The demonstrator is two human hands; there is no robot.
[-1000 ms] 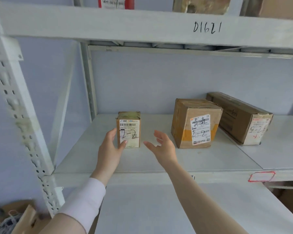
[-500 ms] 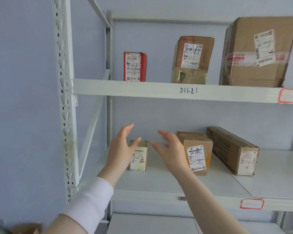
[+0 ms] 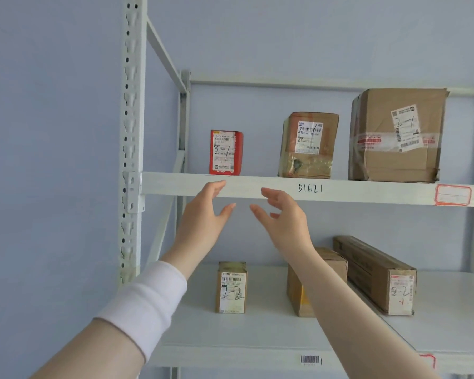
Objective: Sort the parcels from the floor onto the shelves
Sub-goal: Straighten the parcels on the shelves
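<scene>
In front of me stands the metal rack (image 3: 132,105), and I see two levels of it. The upper shelf (image 3: 367,192) carries three parcels, each marked 2-1 by hand. The lower shelf (image 3: 257,332) carries three more, and the two labels I can read there say 2-2. On the upper level the big box (image 3: 381,165) stands at the right, the taped box (image 3: 308,149) in the middle and the red box (image 3: 226,153) at the left, all apart from each other. Below, the long box (image 3: 372,269) lies at the right. The brown box (image 3: 296,291) is near it, partly hidden by my right forearm, and the small box (image 3: 231,287) stands upright further left.

My left hand (image 3: 203,214) and right hand (image 3: 282,217) are up before the front edge of the upper shelf, with the palms turned to each other, near but not touching. The fingers (image 3: 216,186) are spread and a little bent, and they hold nothing. The floor is not in view, so I cannot say how many parcels lie there.

I judge that I am between two parcels. The hands point toward the red box, so perhaps it needs straightening, but I am not sure. Otherwise the next move calls for going down to the floor, taking one parcel, reading its number and choosing the level that has the same number.
</scene>
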